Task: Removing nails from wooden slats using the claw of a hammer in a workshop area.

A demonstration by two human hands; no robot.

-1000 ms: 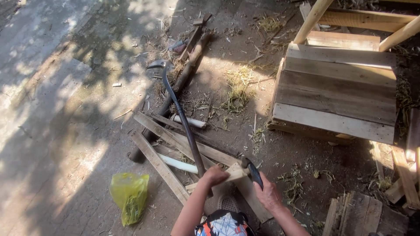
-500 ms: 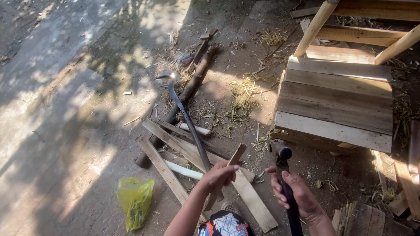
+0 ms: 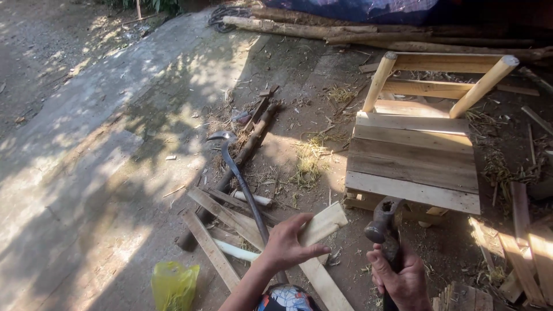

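Right now the left hand (image 3: pixel 286 245) is gripping a short slat (image 3: pixel 322 224) from above, fingers spread over its face, lifting it off the loose boards (image 3: pixel 224 216) so it is lying flat and steady. Just right of the slat, the right hand (image 3: pixel 403 279) is closing in a fist around a hammer (image 3: pixel 385 222), head up, wrist cocked. Beyond the slat, a wooden seat frame (image 3: pixel 415 161) is sitting on the ground.

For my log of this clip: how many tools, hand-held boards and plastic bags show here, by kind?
Hammer, in the right hand: 1
Crowbar on the ground: 1
Board, in the left hand: 1
Yellow plastic bag: 1
Total: 4
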